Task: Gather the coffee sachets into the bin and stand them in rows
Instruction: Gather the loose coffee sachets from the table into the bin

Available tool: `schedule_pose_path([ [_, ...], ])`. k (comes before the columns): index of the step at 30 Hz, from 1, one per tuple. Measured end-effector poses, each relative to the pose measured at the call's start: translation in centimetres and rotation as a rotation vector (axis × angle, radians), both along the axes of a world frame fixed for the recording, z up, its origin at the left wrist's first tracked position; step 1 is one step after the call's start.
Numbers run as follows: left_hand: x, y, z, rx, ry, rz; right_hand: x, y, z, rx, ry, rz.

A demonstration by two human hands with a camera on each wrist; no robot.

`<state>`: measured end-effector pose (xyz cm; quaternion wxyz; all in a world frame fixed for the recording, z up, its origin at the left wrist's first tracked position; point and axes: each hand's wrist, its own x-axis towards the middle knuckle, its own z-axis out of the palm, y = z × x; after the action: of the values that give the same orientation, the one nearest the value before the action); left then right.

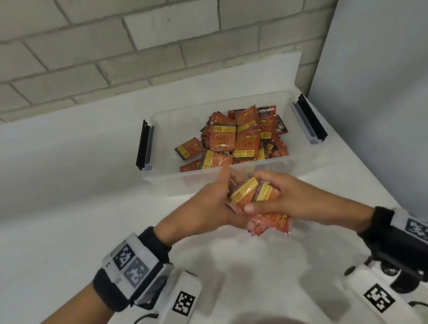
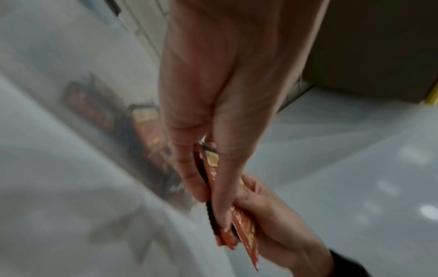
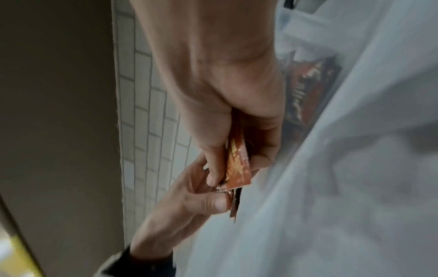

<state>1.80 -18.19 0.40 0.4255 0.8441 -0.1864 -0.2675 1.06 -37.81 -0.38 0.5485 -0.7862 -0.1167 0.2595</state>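
Both my hands hold one bunch of orange-red coffee sachets [image 1: 256, 196] with yellow labels, just in front of the clear plastic bin [image 1: 164, 182]. My left hand [image 1: 210, 204] grips the bunch from the left; my right hand [image 1: 282, 195] curls round it from the right, thumb on the front. In the left wrist view the sachets [image 2: 244, 228] show edge-on between the fingers of the left hand [image 2: 213, 178]. The right wrist view shows the sachets [image 3: 238, 166] pinched in the right hand [image 3: 237, 150]. A loose heap of sachets [image 1: 239, 137] fills the bin's right half.
The bin stands on a white table [image 1: 59, 196], with black latch handles [image 1: 144, 144] at both ends. A brick wall [image 1: 101, 56] rises behind, and a grey panel [image 1: 390, 76] closes the right side. The bin's left half holds no sachets.
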Motion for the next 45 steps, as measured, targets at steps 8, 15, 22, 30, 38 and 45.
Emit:
schedule_pose_path([
  [8,10.2,5.3,4.6,0.150,-0.396,0.564,9.4,-0.7,4.8,0.116,-0.067,-0.353],
  [15,15.6,9.5,1.1,0.480,-0.125,0.725,13.1,-0.5,4.1,-0.349,-0.088,-0.319],
  [22,14.7,11.2,-1.3,0.158,0.054,0.655,11.8,-2.4,4.0,-0.388,0.023,-0.368],
  [30,8.4,6.6,-0.1,0.129,0.029,0.510,7.6,-5.2,2.3,-0.291,0.398,-0.426],
  [38,3.3,3.1,-0.7,0.058,0.016,0.451,2.5,-4.3,-0.7,-0.142,0.518,-0.288],
  [45,1.1,2.8,-0.7,0.075,-0.030,0.417,0.7,-6.1,2.8,-0.194,0.419,-0.377],
])
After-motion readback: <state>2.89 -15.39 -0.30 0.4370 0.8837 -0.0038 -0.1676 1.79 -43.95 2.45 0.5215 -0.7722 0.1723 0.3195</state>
